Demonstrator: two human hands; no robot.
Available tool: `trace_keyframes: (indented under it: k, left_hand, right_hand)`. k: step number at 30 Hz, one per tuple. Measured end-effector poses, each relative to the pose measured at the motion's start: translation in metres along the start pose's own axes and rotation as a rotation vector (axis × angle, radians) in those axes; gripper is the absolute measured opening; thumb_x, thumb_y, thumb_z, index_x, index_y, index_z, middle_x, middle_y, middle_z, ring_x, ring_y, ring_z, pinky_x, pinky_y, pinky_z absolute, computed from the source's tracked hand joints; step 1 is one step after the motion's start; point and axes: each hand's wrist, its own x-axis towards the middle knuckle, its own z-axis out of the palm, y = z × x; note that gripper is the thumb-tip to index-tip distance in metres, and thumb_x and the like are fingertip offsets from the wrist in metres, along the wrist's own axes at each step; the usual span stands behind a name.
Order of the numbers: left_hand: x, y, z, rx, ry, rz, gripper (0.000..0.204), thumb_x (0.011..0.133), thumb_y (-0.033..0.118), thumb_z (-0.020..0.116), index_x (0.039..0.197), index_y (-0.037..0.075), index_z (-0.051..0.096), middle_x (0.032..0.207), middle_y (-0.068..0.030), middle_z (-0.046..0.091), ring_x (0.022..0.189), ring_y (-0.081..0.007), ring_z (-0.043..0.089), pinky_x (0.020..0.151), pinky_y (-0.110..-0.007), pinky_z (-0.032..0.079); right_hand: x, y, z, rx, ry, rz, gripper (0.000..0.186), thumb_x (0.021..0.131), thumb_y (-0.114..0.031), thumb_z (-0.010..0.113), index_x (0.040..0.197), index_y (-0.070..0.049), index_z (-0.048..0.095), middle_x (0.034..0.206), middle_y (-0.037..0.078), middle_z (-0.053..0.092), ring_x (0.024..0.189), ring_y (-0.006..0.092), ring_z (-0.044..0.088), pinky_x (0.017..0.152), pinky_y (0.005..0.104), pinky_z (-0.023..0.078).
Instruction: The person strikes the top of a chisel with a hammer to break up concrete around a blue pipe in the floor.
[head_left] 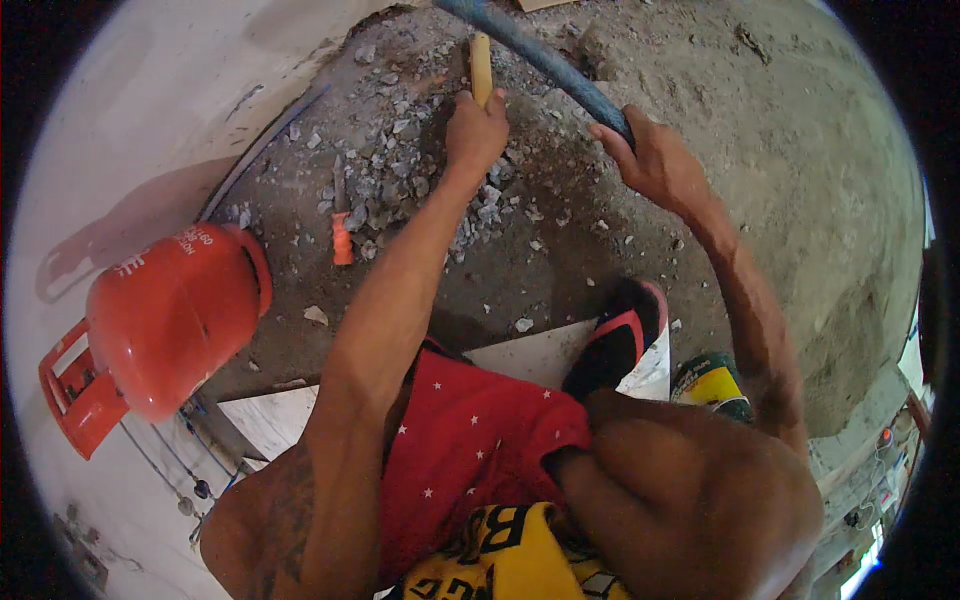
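Note:
My left hand (pixel 478 130) is closed on a short pale yellow handle (pixel 480 62) that points away from me over broken rubble (pixel 400 175). Whatever lies at the handle's far end is hard to make out. In my right hand (pixel 660 165) is a long, worn blue-grey bar (pixel 540 55), slanting up to the left above the yellow handle and out past the top edge. A tool with an orange grip (pixel 341 237) and a dull shaft lies among the rubble, left of my left forearm.
A red gas cylinder (pixel 185 320) stands at left by a white wall (pixel 120 120), with a thin strip along its base. Pale tiles (pixel 520 340) lie under my feet (pixel 605 350). A green and yellow can (pixel 715 385) is beside my right knee. Rough concrete floor (pixel 790 200) extends rightward.

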Motion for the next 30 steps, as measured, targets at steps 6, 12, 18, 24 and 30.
trace_keyframes:
  k: [6,12,18,24,30]
  left_hand:
    - [0.000,0.023,-0.023,-0.756,-0.432,-0.414,0.036,0.097,0.036,0.055,0.101,0.001,0.052,0.064,0.0026,0.047,0.046,-0.0077,0.042,0.035,-0.022,0.030]
    - [-0.004,0.034,-0.057,-0.523,-0.469,-0.280,0.033,0.097,0.038,0.053,0.103,0.005,0.051,0.066,0.0049,0.043,0.046,-0.0050,0.038,0.036,-0.020,0.027]
    - [0.009,0.012,-0.039,0.009,-0.188,-0.127,0.042,0.096,0.040,0.052,0.102,-0.002,0.054,0.076,-0.0166,0.062,0.056,-0.0270,0.063,0.047,-0.039,0.046]
    - [-0.008,0.021,0.001,0.153,0.020,-0.027,0.050,0.096,0.039,0.051,0.110,-0.009,0.048,0.097,-0.0339,0.064,0.097,-0.0510,0.061,0.084,-0.053,0.048]
    - [-0.014,0.020,0.004,0.162,0.069,-0.012,0.049,0.096,0.039,0.051,0.109,-0.009,0.047,0.097,-0.0346,0.063,0.093,-0.0513,0.062,0.082,-0.054,0.049]
  right_hand:
    - [-0.002,0.018,-0.002,-0.100,-0.100,0.026,0.050,0.095,-0.046,0.056,0.085,0.003,0.056,0.067,0.027,0.059,0.065,0.0443,0.061,0.058,0.0519,0.043]
    - [-0.021,0.009,-0.017,0.027,-0.077,0.224,0.055,0.094,-0.051,0.056,0.084,0.003,0.057,0.067,0.026,0.058,0.062,0.0426,0.058,0.059,0.0505,0.043]
    - [-0.034,0.021,-0.017,-0.021,-0.074,0.281,0.056,0.094,-0.053,0.054,0.086,0.002,0.056,0.065,0.026,0.056,0.061,0.0404,0.057,0.059,0.0495,0.042]
    - [-0.021,0.000,-0.018,0.057,-0.025,0.237,0.052,0.094,-0.051,0.055,0.085,0.000,0.055,0.062,0.024,0.056,0.056,0.0419,0.057,0.054,0.0497,0.042]
    - [0.009,0.009,0.012,0.048,0.143,-0.017,0.045,0.094,-0.046,0.058,0.086,-0.002,0.054,0.060,0.024,0.057,0.060,0.0448,0.060,0.053,0.0527,0.043]
